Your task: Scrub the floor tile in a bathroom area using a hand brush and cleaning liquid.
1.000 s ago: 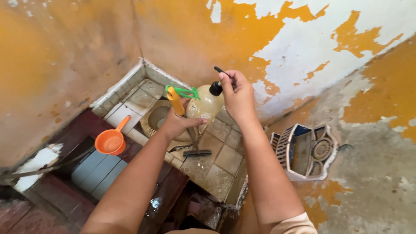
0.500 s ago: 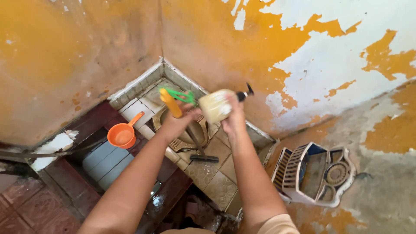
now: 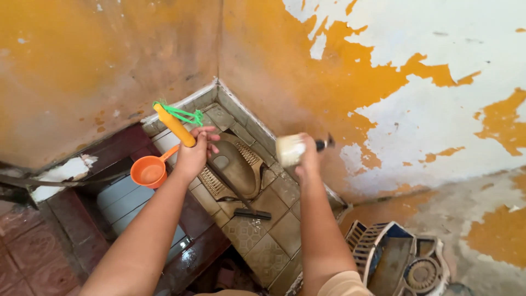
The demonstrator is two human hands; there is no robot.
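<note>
Pale plastic bottle w/ black cap is tipped sideways, gripped in right hand above far-right edge of brown squat toilet pan. Left hand wraps yellow brush handle w/ green loop; brush head rests on tiled floor. Orange plastic scoop sits at left.

Peeling orange paint over white plaster covers the wall from twelve to three o'clock. An orange plastic scoop sits at nine o'clock. The yellow brush handle carries a green loop. Brown patterned tiles lie at six o'clock.
</note>
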